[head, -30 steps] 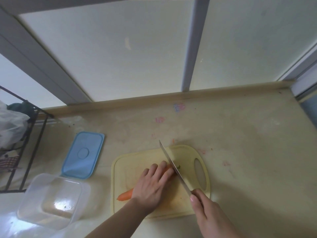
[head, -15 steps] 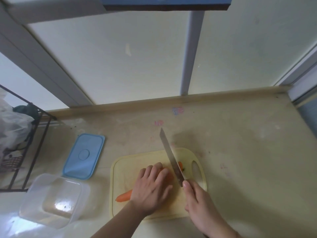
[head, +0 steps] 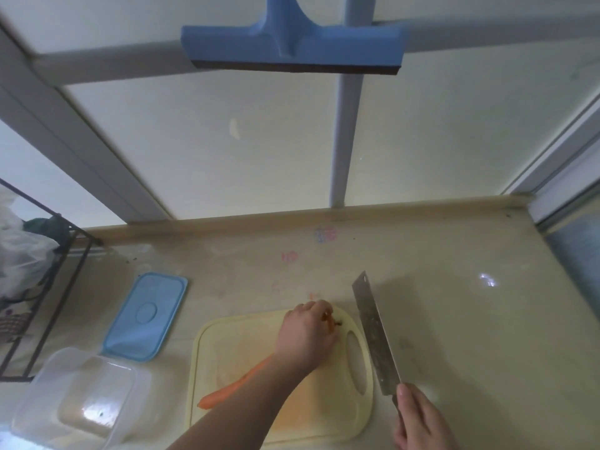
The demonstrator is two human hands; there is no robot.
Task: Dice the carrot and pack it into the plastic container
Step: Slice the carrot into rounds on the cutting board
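Carrot (head: 235, 388) lies slantwise on the yellow cutting board (head: 227, 358), its thin tip toward 7 o'clock and its thick end hidden beneath the left hand (head: 306, 336), whose fingers curl over a cut piece near the board's far edge. At 3 o'clock of the board the right hand (head: 418, 420) grips the handle of a cleaver (head: 373, 332), blade lifted and pointing to 12 o'clock. Clear plastic container (head: 81, 397) sits at 9 o'clock on the bench (head: 470, 336), its blue lid (head: 146, 316) just beyond it.
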